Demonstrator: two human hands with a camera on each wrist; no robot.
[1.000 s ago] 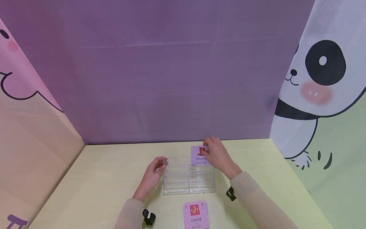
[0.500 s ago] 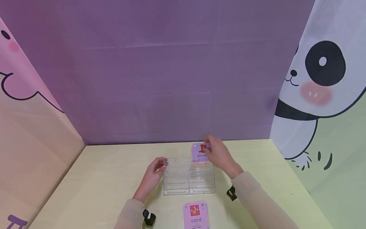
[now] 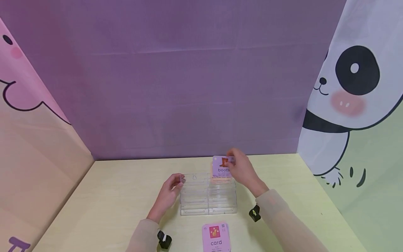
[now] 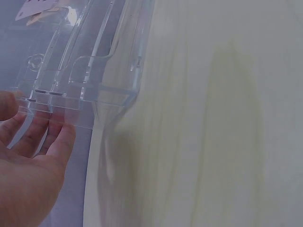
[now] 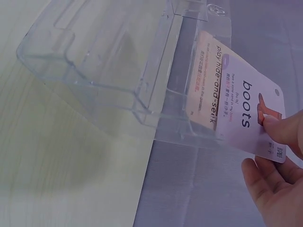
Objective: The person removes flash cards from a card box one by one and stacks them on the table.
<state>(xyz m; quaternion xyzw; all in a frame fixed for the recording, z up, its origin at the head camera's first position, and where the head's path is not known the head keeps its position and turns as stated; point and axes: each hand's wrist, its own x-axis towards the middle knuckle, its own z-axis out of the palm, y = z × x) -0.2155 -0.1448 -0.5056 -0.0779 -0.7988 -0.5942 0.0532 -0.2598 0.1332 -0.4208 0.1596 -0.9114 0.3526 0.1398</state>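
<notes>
A clear plastic card rack [image 3: 207, 196] with several tiers in two columns stands on the table, leaning back. My left hand [image 3: 167, 194] grips its upper left edge, thumb on one side and fingers on the other in the left wrist view. In my right hand [image 3: 245, 172], a purple "boots" card [image 5: 236, 106] is pinched between thumb and fingers at its top corner. Behind that card, in the rack's top right compartment, is a pale orange "play hide-and-seek" card [image 5: 202, 85], partly covered by it.
A pink "card" flashcard [image 3: 216, 236], apparently on a stack, lies on the table in front of the rack. The pale wooden tabletop [image 3: 119, 196] meets a purple cloth backdrop [image 3: 189, 87] behind. Printed side panels flank both sides.
My right hand has raised the boots card slightly, up and to the right, and more of the orange card behind it shows. The left hand and the rack stay in place.
</notes>
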